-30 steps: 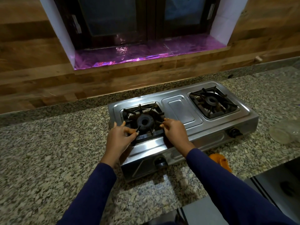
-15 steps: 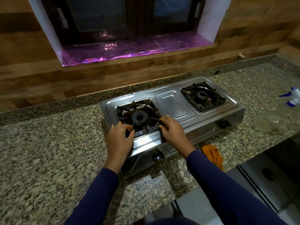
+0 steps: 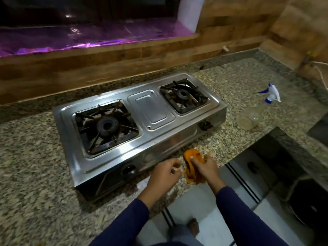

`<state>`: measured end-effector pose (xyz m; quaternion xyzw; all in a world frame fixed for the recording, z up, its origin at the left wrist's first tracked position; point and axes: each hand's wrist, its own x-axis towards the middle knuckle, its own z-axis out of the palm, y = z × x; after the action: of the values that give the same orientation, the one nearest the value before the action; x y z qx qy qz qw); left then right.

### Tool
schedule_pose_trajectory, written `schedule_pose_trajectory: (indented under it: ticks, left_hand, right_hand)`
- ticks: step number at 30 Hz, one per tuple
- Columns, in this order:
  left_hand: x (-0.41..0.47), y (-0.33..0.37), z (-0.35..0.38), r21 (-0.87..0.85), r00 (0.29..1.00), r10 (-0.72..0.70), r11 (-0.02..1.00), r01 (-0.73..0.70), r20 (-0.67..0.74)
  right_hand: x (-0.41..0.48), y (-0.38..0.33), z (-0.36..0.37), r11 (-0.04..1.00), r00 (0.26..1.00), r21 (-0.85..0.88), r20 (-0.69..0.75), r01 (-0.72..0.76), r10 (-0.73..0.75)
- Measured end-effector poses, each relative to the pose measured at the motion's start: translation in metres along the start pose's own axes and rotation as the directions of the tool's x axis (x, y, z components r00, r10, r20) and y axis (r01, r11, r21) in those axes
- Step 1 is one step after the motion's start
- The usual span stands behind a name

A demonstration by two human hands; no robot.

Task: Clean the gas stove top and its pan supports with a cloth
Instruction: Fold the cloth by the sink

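A steel two-burner gas stove (image 3: pixel 156 110) stands on the granite counter. A black pan support (image 3: pixel 104 126) sits over its left burner and another pan support (image 3: pixel 183 95) over the right one. An orange cloth (image 3: pixel 192 157) lies on the counter at the stove's front right corner. My right hand (image 3: pixel 205 168) rests on the cloth, fingers closed around it. My left hand (image 3: pixel 165 176) hovers just left of the cloth with loosely curled fingers and holds nothing.
A clear spray bottle with a blue and white trigger (image 3: pixel 255 112) lies on the counter (image 3: pixel 35 166) right of the stove. The counter's front edge (image 3: pixel 236 157) runs close behind my hands, with tiled floor below. A wooden wall and a purple-lined window sill (image 3: pixel 88 39) stand behind.
Both hands have left the left pan support and moved right and toward me. My right hand now has the orange cloth. The view has swung right.
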<state>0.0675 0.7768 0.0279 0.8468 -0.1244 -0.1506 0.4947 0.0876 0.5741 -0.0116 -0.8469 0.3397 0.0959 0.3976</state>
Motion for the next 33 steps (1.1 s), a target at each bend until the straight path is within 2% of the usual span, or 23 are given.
schedule_pose_trajectory:
  ticks: [5,8,11,13,15,19,22,24,27,30,33]
  left_hand:
    - [0.035,-0.002,0.046,-0.082,0.951,-0.31,0.947,0.309,0.007]
    - [0.059,0.015,0.072,-0.2,0.917,-0.399,0.899,0.391,-0.003]
    - [0.079,0.05,0.098,-0.318,0.944,-0.329,0.892,0.321,0.028]
    - [0.092,0.074,0.119,-0.37,0.973,-0.229,0.902,0.224,0.03]
    - [0.105,0.098,0.144,-0.348,0.993,-0.117,0.931,0.109,-0.002]
    - [0.132,0.142,0.187,-0.374,1.0,-0.008,0.927,0.009,0.002]
    - [0.153,0.171,0.22,-0.408,1.0,0.004,0.913,-0.01,-0.015]
    - [0.162,0.191,0.241,-0.405,1.0,0.014,0.914,-0.013,0.001]
    - [0.165,0.224,0.267,-0.449,0.994,0.043,0.894,0.009,0.105]
    - [0.174,0.245,0.288,-0.496,0.966,0.044,0.864,0.091,0.254]
    - [0.188,0.257,0.304,-0.487,0.938,0.086,0.869,0.094,0.335]
  right_hand:
    - [0.018,0.001,-0.012,0.981,0.993,0.187,0.098,0.045,-0.064]
    - [0.026,0.009,-0.042,0.888,0.981,0.46,0.174,0.0,-0.09]
    - [0.031,0.023,-0.081,0.725,0.951,0.686,0.264,-0.066,-0.163]
    - [0.041,0.036,-0.108,0.659,0.941,0.749,0.267,-0.069,-0.205]
    - [0.054,0.051,-0.14,0.623,0.944,0.781,0.226,-0.029,-0.24]
    - [0.074,0.072,-0.203,0.66,0.921,0.733,0.125,0.165,-0.369]
    - [0.082,0.091,-0.246,0.714,0.906,0.576,-0.123,0.397,-0.405]
    - [0.081,0.103,-0.269,0.724,0.878,0.498,-0.298,0.478,-0.375]
    - [0.079,0.114,-0.296,0.719,0.8,0.386,-0.441,0.579,-0.408]
    - [0.078,0.123,-0.318,0.682,0.744,0.346,-0.488,0.645,-0.456]
    - [0.085,0.132,-0.333,0.675,0.718,0.333,-0.546,0.658,-0.431]
